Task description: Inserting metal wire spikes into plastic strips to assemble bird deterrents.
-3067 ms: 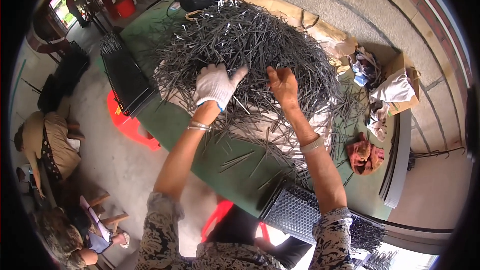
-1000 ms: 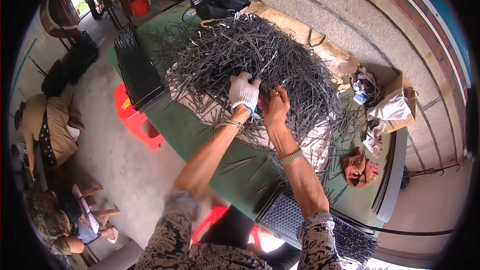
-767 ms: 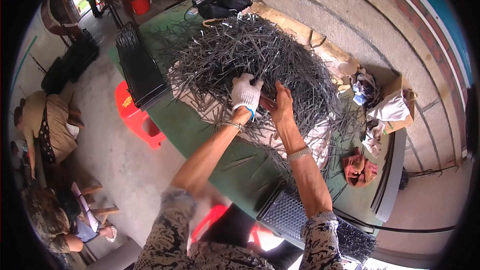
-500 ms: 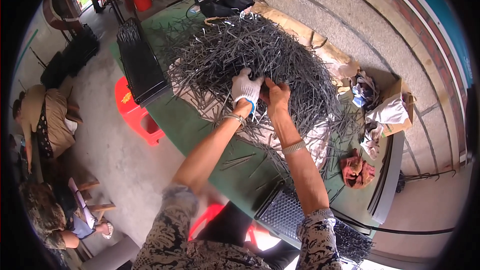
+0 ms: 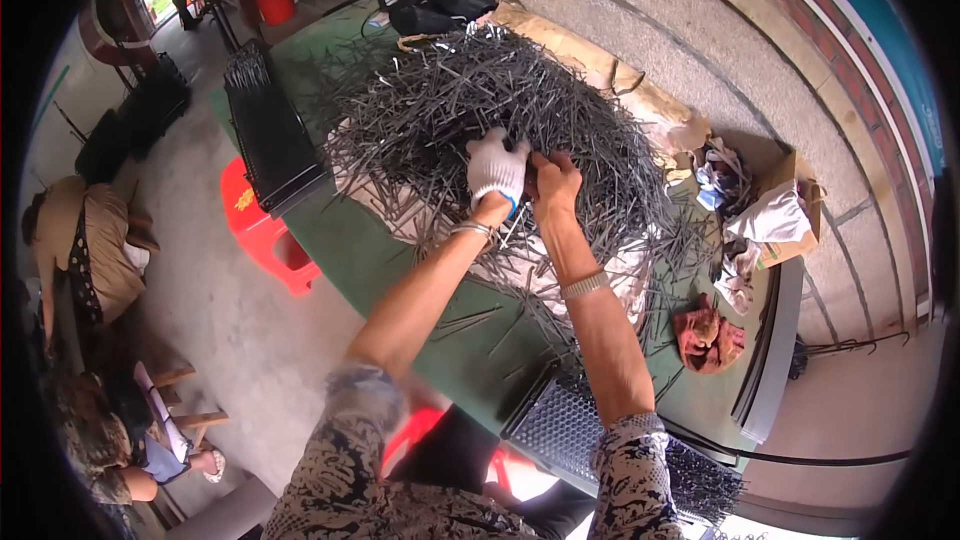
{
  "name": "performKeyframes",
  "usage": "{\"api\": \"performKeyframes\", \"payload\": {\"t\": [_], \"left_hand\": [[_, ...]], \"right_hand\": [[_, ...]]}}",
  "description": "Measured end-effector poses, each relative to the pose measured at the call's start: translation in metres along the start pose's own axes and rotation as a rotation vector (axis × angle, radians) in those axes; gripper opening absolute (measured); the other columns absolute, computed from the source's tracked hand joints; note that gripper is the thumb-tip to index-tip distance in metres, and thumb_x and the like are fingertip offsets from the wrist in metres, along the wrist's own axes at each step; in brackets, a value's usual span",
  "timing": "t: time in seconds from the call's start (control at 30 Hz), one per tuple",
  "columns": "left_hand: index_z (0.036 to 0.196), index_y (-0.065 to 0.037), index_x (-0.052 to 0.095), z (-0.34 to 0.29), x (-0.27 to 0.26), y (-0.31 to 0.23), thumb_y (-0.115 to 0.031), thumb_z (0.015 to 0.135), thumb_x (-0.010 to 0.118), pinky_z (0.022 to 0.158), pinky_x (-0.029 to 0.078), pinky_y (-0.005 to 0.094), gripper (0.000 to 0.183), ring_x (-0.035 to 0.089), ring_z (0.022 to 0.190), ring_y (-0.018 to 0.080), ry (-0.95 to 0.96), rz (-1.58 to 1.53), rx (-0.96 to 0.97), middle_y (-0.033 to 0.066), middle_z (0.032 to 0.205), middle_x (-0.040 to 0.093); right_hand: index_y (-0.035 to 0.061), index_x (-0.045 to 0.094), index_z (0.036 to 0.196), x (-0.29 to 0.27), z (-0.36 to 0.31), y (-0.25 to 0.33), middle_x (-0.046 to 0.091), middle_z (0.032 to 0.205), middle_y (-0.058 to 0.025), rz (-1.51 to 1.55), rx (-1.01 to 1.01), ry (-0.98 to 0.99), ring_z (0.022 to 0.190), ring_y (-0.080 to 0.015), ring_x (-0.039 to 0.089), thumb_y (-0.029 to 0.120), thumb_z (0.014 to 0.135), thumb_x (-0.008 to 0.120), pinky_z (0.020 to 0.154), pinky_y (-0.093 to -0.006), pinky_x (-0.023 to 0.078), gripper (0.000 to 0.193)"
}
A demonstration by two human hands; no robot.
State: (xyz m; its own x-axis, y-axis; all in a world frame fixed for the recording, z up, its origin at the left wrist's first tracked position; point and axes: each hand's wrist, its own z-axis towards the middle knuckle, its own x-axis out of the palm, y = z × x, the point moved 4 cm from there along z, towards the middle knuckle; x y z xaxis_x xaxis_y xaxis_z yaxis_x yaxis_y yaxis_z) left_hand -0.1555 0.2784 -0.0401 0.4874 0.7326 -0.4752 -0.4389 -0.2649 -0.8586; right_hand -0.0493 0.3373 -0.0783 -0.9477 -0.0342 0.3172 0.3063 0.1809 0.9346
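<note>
A large heap of thin black strips [image 5: 430, 110] lies tangled on a pale cloth [image 5: 380, 202] over the green table. My left hand [image 5: 497, 166], in a white knit glove with a blue cuff edge, is at the near side of the heap, its fingers curled in among the strips. Close beside it, my bare right hand [image 5: 556, 183] has thumb and fingers pinched together, pointing toward the gloved thumb. Whatever lies between the right fingertips is too small to make out. Strips around both hands partly hide the fingertips.
A perforated black tray [image 5: 560, 420] sits at the table's near edge; a black rack [image 5: 272, 135] stands at the left. To the right are a crumpled red cloth [image 5: 708, 335] and a cardboard box [image 5: 800, 230] with rags. A red stool [image 5: 262, 230] and other people are on the left.
The whole view has shifted slightly. My gloved fingers have changed their pose a little in the strips, and my right hand stays pinched beside them.
</note>
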Motion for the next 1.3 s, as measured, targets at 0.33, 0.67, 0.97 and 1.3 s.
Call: {"api": "performKeyframes", "payload": {"t": [0.33,0.67,0.97,1.3], "left_hand": [[0.098,-0.001,0.07,-0.056,-0.018,0.016,-0.027,0.077,0.071,0.08,0.051,0.0418,0.034,0.063,0.09,0.0376,-0.075,-0.074,0.204,0.023,0.095,0.066],[0.085,-0.007,0.068,-0.055,-0.005,0.047,-0.022,0.081,0.068,0.069,0.05,0.0371,0.016,0.064,0.081,0.0222,0.324,-0.766,-0.342,0.0053,0.079,0.067],[0.124,-0.004,0.051,-0.031,0.011,0.074,-0.072,0.081,0.053,0.074,0.058,0.0517,0.081,0.067,0.086,0.0314,0.552,-0.947,-0.812,0.017,0.113,0.062],[0.102,0.008,0.065,-0.03,0.018,0.046,-0.065,0.077,0.065,0.067,0.052,0.0354,0.077,0.065,0.079,0.0213,0.585,-0.225,-0.471,0.015,0.096,0.068]], "right_hand": [[0.0072,0.064,0.102,-0.025,-0.072,-0.008,0.063,0.086,-0.0031,0.147,0.03,-0.008,0.072,-0.0152,0.061,-0.002,0.083,0.063,0.057,-0.0315,0.056,0.022],[-0.0002,0.058,0.112,-0.041,-0.072,-0.001,0.06,0.098,-0.0101,-0.049,0.051,0.045,0.08,-0.0196,0.061,-0.001,0.082,0.061,0.061,-0.0336,0.059,0.03],[0.0031,0.05,0.131,-0.028,-0.064,0.005,0.062,0.104,-0.0074,-0.321,0.096,0.217,0.073,-0.0169,0.062,0.019,0.087,0.065,0.058,-0.0322,0.057,0.05],[0.0051,0.07,0.108,-0.05,-0.054,0.001,0.07,0.079,-0.0151,-0.827,-0.32,0.113,0.071,-0.0228,0.068,0.018,0.081,0.066,0.06,-0.0346,0.051,0.031]]}}
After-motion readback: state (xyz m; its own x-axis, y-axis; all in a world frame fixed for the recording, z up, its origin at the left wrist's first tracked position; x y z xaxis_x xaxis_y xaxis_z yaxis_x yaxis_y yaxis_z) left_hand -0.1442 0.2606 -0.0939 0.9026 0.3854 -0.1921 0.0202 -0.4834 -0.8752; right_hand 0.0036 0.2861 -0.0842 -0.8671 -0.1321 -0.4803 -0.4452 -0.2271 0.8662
